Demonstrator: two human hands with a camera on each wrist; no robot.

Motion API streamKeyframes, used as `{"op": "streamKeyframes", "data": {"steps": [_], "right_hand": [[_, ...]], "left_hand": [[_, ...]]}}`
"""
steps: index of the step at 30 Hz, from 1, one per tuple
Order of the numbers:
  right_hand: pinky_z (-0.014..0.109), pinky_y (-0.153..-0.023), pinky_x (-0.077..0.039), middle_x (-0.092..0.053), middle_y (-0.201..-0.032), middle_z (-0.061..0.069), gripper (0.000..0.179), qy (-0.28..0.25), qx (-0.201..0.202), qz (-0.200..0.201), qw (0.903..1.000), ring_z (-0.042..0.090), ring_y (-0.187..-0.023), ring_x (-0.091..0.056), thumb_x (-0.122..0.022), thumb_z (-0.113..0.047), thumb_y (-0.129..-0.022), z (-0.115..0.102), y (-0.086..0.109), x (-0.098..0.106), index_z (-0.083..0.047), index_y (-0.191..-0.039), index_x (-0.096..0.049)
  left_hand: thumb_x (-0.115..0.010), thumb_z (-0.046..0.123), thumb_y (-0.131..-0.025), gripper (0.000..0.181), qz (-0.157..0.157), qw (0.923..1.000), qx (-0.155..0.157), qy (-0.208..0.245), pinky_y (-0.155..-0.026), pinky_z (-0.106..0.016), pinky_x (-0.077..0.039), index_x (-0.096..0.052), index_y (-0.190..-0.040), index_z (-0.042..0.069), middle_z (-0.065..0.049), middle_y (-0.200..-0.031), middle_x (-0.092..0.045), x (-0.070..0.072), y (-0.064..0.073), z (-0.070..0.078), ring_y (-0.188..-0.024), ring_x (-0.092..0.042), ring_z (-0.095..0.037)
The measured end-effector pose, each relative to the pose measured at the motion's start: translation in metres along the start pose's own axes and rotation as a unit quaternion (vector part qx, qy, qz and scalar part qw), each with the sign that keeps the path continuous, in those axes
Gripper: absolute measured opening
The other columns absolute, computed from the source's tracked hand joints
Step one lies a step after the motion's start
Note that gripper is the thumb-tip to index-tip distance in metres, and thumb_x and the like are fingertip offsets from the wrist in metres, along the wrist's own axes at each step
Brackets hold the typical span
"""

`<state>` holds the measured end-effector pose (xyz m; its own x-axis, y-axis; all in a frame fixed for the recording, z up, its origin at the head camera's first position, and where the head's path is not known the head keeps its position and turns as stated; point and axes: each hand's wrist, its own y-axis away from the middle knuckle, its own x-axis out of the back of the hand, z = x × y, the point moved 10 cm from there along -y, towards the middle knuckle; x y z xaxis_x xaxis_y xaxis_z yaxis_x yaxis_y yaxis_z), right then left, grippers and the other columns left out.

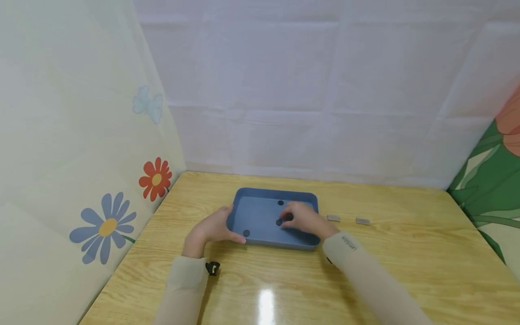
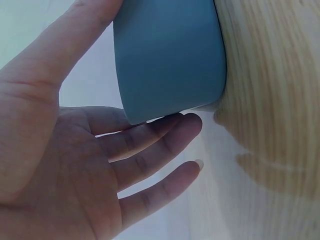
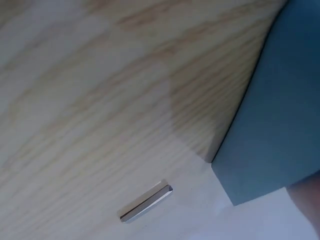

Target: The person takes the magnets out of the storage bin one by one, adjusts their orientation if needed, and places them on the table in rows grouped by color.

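**Black disc [image 1: 279, 222] at the right hand's [image 1: 306, 220] fingertips**

I see the disc inside the blue tray [image 1: 257, 208], just left of the right fingers; the left hand [image 1: 213, 228] is farther off. The tray's long axis runs side to side. Right fingers bend close; I can't tell whether they pinch. Left fingers, loosely extended, touch the tray's left end.

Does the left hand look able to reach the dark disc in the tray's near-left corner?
Probably yes: the left hand is close by, and nothing covers the dark disc from above.
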<state>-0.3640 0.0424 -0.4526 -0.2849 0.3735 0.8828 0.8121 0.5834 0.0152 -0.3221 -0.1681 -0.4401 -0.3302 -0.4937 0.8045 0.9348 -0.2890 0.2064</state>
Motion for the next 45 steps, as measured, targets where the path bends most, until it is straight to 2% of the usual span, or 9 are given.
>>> {"op": "streamKeyframes", "data": {"steps": [13, 22, 28, 36, 45], "right_hand": [[0.036, -0.090, -0.056, -0.069, -0.099, -0.003, 0.014, -0.015, -0.008, 0.008, 0.9998, 0.010, -0.092, -0.062, -0.083, -0.019, -0.088, -0.002, -0.006, -0.005, -0.015, -0.101, -0.080], [0.034, -0.089, -0.057, -0.070, -0.102, -0.002, 0.012, -0.021, -0.017, 0.014, 0.9995, 0.012, -0.095, -0.065, -0.081, -0.019, -0.090, 0.001, -0.002, -0.003, -0.015, -0.100, -0.078], [0.031, -0.083, -0.058, -0.070, -0.102, -0.003, 0.011, -0.018, -0.017, 0.032, 0.9992, 0.012, -0.094, -0.066, -0.081, -0.020, -0.091, 0.002, 0.003, 0.010, -0.017, -0.101, -0.077], [0.027, -0.084, -0.058, -0.069, -0.103, -0.001, 0.013, -0.015, 0.006, 0.041, 0.9990, 0.013, -0.097, -0.068, -0.080, -0.020, -0.092, 0.000, 0.013, 0.027, -0.016, -0.103, -0.076], [0.036, -0.092, -0.059, -0.070, -0.106, 0.000, 0.015, -0.022, -0.011, 0.048, 0.9985, 0.019, -0.103, -0.068, -0.079, -0.019, -0.092, 0.008, 0.026, 0.044, -0.014, -0.105, -0.075]], "left_hand": [[-0.093, 0.054, -0.069, 0.135, 0.000, 0.9999, 0.012, 0.000, -0.124, -0.059, -0.034, -0.016, -0.162, -0.008, -0.030, -0.167, -0.025, 0.000, 0.001, -0.001, -0.154, -0.030, -0.046], [-0.093, 0.053, -0.070, 0.134, 0.000, 1.0000, 0.003, 0.002, -0.124, -0.058, -0.034, -0.016, -0.161, -0.009, -0.031, -0.167, -0.025, -0.002, 0.001, 0.000, -0.154, -0.030, -0.046], [-0.093, 0.053, -0.070, 0.134, -0.001, 1.0000, 0.006, 0.003, -0.124, -0.059, -0.033, -0.016, -0.161, -0.010, -0.031, -0.167, -0.025, 0.000, 0.001, 0.000, -0.154, -0.029, -0.047], [-0.093, 0.053, -0.070, 0.134, -0.001, 1.0000, -0.004, 0.003, -0.123, -0.060, -0.035, -0.016, -0.160, -0.011, -0.032, -0.166, -0.025, -0.001, 0.001, 0.001, -0.154, -0.030, -0.048], [-0.092, 0.054, -0.070, 0.135, -0.001, 1.0000, -0.003, -0.002, -0.124, -0.060, -0.033, -0.016, -0.160, -0.011, -0.033, -0.166, -0.024, -0.001, -0.001, 0.000, -0.154, -0.028, -0.048]]}}
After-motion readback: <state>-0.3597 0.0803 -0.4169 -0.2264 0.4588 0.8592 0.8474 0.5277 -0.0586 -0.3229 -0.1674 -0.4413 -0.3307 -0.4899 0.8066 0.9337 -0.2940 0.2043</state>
